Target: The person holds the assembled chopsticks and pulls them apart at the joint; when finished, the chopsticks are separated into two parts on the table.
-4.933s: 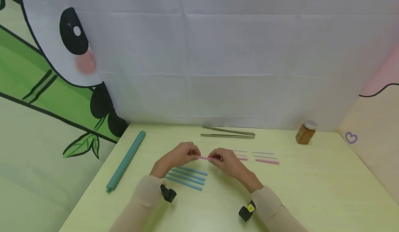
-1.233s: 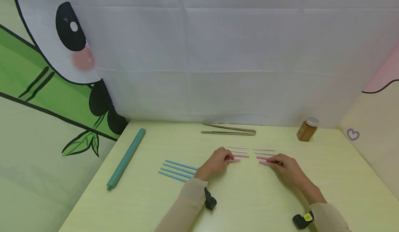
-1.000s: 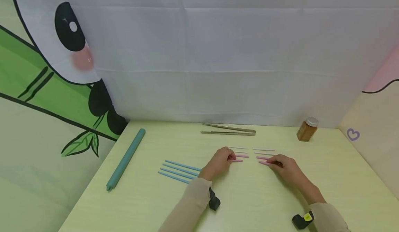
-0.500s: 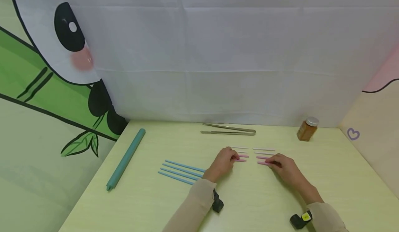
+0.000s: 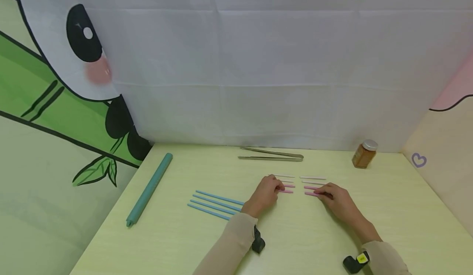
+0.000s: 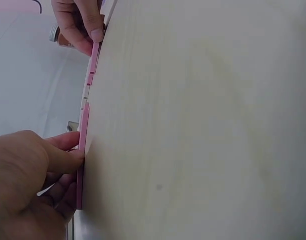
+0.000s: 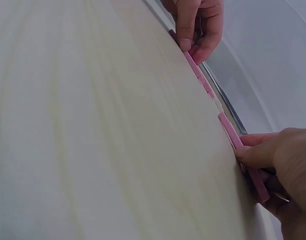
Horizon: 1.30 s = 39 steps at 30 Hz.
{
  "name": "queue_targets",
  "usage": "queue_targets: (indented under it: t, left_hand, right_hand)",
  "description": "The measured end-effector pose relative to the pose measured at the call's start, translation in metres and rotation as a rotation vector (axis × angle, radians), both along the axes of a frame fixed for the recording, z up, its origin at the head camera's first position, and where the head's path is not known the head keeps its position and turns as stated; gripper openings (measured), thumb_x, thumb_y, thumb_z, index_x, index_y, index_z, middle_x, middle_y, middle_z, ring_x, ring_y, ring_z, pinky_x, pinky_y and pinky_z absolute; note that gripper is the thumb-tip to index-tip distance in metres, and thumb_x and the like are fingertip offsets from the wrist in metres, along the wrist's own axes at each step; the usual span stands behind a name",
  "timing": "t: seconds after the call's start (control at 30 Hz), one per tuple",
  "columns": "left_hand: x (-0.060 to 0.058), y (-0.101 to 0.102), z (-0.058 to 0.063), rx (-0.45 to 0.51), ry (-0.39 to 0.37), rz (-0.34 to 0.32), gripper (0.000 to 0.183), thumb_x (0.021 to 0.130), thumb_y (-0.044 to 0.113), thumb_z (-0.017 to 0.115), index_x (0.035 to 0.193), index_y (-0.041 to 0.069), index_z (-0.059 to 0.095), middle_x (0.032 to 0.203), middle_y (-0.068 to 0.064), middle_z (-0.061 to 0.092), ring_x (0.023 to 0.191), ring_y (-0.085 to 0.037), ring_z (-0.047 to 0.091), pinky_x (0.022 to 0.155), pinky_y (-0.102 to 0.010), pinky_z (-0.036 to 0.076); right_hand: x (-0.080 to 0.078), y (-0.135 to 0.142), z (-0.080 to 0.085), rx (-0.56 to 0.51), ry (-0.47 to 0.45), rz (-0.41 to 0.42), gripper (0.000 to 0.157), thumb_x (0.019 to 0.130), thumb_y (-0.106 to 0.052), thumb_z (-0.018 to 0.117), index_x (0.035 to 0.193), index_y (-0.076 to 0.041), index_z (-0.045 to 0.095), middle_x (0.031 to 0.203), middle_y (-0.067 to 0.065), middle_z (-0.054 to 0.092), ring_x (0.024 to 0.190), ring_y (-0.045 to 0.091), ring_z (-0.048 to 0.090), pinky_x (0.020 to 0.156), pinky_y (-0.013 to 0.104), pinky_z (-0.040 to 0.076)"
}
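My left hand (image 5: 265, 193) pinches a pink stick (image 5: 287, 191) between thumb and fingers, low at the table. In the left wrist view that pink stick (image 6: 84, 127) runs past the thumb on both sides. Opposite it, my right hand (image 5: 336, 199) pinches another pink stick (image 5: 309, 193), which shows long and straight in the right wrist view (image 7: 230, 127). A small gap parts the two sticks' ends. Just behind lie two rows of short sticks, each with a pink stick (image 5: 308, 187) and white sticks (image 5: 312, 178). My left fingers hide parts of the left row.
Several blue sticks (image 5: 212, 204) lie side by side left of my left forearm. A green roll (image 5: 149, 191) lies at the table's left edge. Metal tongs (image 5: 271, 157) rest at the back, and a brown jar with a silver lid (image 5: 364, 154) stands back right.
Earlier both hands held one pink stick near the middle; now each holds a pink stick at the front of a row. In the last second my left hand slid slightly right with its stick.
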<state>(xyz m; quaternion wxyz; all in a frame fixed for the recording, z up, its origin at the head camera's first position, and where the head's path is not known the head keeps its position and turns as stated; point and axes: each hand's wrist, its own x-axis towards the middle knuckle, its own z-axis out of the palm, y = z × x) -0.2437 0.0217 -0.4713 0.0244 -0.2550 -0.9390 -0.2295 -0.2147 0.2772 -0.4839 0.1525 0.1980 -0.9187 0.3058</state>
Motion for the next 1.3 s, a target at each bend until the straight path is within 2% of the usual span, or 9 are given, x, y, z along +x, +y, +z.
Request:
queue_targets:
  t: [0.43, 0.83, 1.3]
  left_hand:
    - [0.0014, 0.0028, -0.0027, 0.022, 0.027, 0.003, 0.017, 0.092, 0.003, 0.061, 0.096, 0.012, 0.074, 0.088, 0.001, 0.061, 0.087, -0.014, 0.056, 0.085, -0.023, 0.047]
    - [0.0043, 0.0021, -0.0003, 0.01, 0.05, -0.007, 0.016, 0.092, 0.004, 0.061, 0.095, 0.012, 0.074, 0.087, 0.001, 0.06, 0.086, -0.014, 0.055, 0.085, -0.022, 0.046]
    - [0.0051, 0.0037, 0.0016, 0.025, 0.001, 0.011, 0.018, 0.094, 0.004, 0.058, 0.099, 0.014, 0.072, 0.089, 0.002, 0.058, 0.088, -0.015, 0.053, 0.084, -0.022, 0.045]
  right_hand:
    - [-0.0002, -0.0007, -0.002, 0.014, 0.016, -0.01, 0.017, 0.081, 0.0, 0.072, 0.093, -0.01, 0.075, 0.089, -0.001, 0.066, 0.073, 0.003, 0.05, 0.062, 0.022, 0.043]
    - [0.0007, -0.0019, 0.0011, 0.055, -0.01, -0.012, 0.019, 0.081, 0.002, 0.071, 0.095, -0.011, 0.075, 0.091, -0.001, 0.066, 0.083, 0.016, 0.061, 0.07, 0.03, 0.05]
    - [0.0004, -0.0033, 0.0021, 0.072, -0.036, -0.033, 0.018, 0.083, 0.002, 0.069, 0.096, -0.009, 0.074, 0.092, 0.001, 0.065, 0.086, 0.018, 0.06, 0.072, 0.033, 0.05]
